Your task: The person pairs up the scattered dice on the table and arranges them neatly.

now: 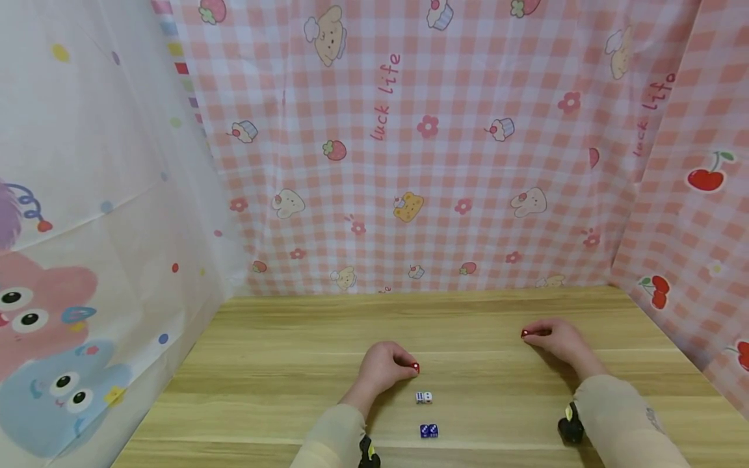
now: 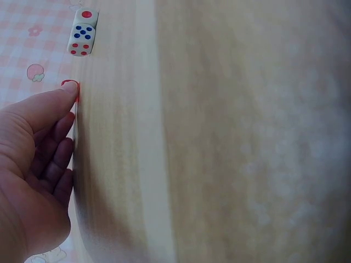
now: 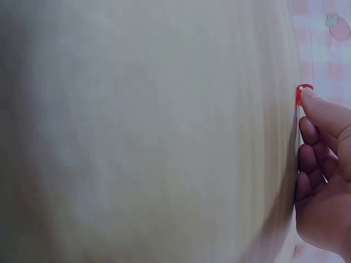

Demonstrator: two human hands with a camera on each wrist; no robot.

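Note:
My left hand (image 1: 383, 368) pinches a red die (image 1: 415, 368) between thumb and fingertips, low over the wooden table. Just in front of it lies a pair of white dice (image 1: 424, 398), side by side and touching; the left wrist view shows the white dice (image 2: 82, 34) with red and blue pips. Nearer the front edge sits a pair of dark blue dice (image 1: 429, 431), also touching. Farther back on the right, my right hand (image 1: 558, 339) holds another red die (image 1: 525, 333) at its fingertips. In the right wrist view the thumb partly covers this red die (image 3: 303, 94).
The wooden table (image 1: 263, 364) reaches back to a pink checked cloth (image 1: 374, 162). A white printed cloth (image 1: 117, 195) hangs along the left, and a cherry-patterned cloth (image 1: 690, 227) along the right. Black wrist devices (image 1: 570, 426) are worn at the sleeves.

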